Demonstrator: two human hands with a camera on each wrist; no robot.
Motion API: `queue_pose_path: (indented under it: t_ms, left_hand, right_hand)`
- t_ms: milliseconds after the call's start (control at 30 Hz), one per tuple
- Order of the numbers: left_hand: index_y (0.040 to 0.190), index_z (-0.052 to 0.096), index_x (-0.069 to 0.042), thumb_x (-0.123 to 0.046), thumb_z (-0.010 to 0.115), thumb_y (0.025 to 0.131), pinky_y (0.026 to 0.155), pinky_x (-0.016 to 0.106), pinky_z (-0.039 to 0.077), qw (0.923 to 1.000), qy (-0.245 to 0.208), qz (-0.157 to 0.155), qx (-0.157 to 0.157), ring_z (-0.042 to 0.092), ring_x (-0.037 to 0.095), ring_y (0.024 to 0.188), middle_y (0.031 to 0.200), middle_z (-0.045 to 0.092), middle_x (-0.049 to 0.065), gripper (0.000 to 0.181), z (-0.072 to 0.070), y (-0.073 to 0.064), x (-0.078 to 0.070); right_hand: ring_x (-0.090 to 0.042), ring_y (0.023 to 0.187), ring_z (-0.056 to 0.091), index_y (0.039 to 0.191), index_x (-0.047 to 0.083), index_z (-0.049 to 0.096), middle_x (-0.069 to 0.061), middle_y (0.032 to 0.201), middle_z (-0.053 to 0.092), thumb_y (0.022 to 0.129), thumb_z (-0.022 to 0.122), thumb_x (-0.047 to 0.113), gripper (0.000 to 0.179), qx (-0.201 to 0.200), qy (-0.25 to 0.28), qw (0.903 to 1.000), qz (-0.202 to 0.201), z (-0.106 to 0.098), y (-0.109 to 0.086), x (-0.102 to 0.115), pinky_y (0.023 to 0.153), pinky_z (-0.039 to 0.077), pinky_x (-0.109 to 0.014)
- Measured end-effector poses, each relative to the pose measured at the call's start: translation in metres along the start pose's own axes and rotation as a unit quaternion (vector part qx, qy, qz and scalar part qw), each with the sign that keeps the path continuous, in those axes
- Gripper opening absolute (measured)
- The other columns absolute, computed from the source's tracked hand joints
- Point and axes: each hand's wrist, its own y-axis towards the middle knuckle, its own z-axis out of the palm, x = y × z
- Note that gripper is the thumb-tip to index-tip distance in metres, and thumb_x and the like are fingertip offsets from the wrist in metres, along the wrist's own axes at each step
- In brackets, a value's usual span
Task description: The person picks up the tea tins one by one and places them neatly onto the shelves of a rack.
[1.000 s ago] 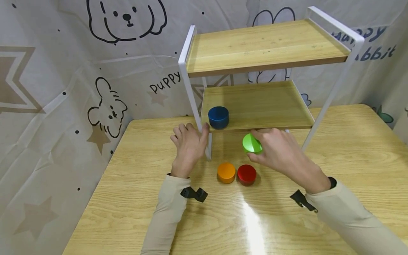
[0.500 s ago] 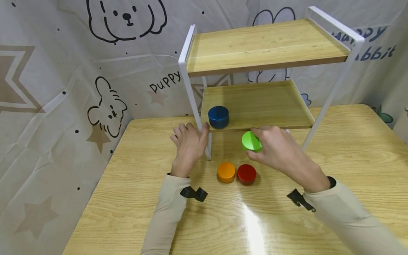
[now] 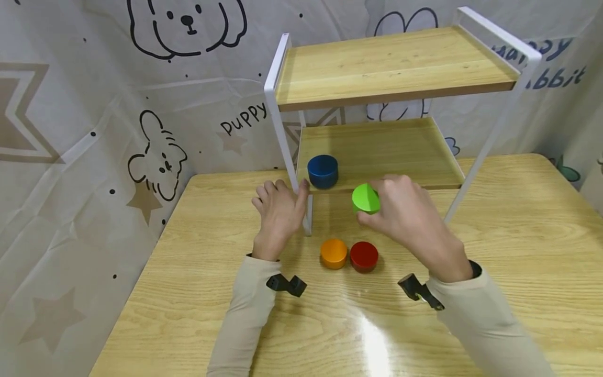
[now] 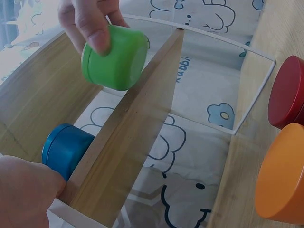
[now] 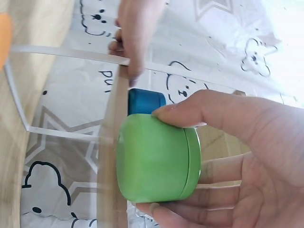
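Observation:
My right hand (image 3: 410, 212) grips a light green lidded jar (image 3: 365, 198) between thumb and fingers, just in front of the middle shelf's front edge. In the right wrist view the green jar (image 5: 152, 161) lies on its side to the camera, its lid seam showing. A blue jar (image 3: 323, 172) of the same kind stands at the left end of the middle shelf (image 3: 386, 152). Beside it, at the rack's front left post, my left hand (image 3: 278, 220) rests with relaxed fingers, its thumb at the shelf corner.
An orange jar (image 3: 334, 254) and a red jar (image 3: 364, 257) stand side by side on the wooden table (image 3: 188, 293), in front of the rack. Above the middle shelf is the rack's top shelf (image 3: 395, 63), framed in white metal. A printed curtain (image 3: 207, 120) hangs behind.
My right hand has lifted the green jar and brought it slightly left, from below the middle shelf's front edge to about its height. My left hand has stayed at the post.

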Motion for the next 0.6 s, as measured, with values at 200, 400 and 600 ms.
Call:
queue_pose_path:
  t_ms: [200,400,600]
  left_hand:
    - [0.089,0.047,0.0,-0.053,0.024,0.101,0.077,0.045,0.018,1.0,-0.003,-0.002,-0.001,0.029,0.036,0.089,0.091,0.037,0.017,0.059,0.0,-0.001,0.0]
    - [0.09,0.048,0.0,-0.052,0.023,0.101,0.078,0.045,0.018,1.0,-0.004,-0.002,0.0,0.029,0.036,0.089,0.091,0.037,0.017,0.059,0.001,0.001,-0.002]
    - [0.09,0.049,0.001,-0.053,0.023,0.101,0.077,0.045,0.019,1.0,0.0,-0.001,-0.001,0.03,0.036,0.09,0.091,0.038,0.017,0.06,0.001,0.0,-0.001]
  right_hand:
    - [-0.019,0.054,0.045,0.087,-0.001,0.061,-0.006,0.066,0.047,0.077,0.075,0.019,0.026,-0.012,0.002,0.9995,0.028,-0.003,0.004,0.007,0.048,0.036,-0.028]
    - [-0.027,0.066,0.051,0.096,-0.005,0.065,-0.016,0.08,0.057,0.076,0.076,0.015,0.03,-0.034,0.017,0.9971,0.066,-0.004,0.009,0.011,0.053,0.042,-0.033]
    - [-0.031,0.074,0.052,0.106,-0.008,0.065,-0.021,0.089,0.06,0.076,0.076,0.013,0.038,-0.039,0.019,0.9976,0.055,0.0,0.016,0.009,0.059,0.045,-0.036]
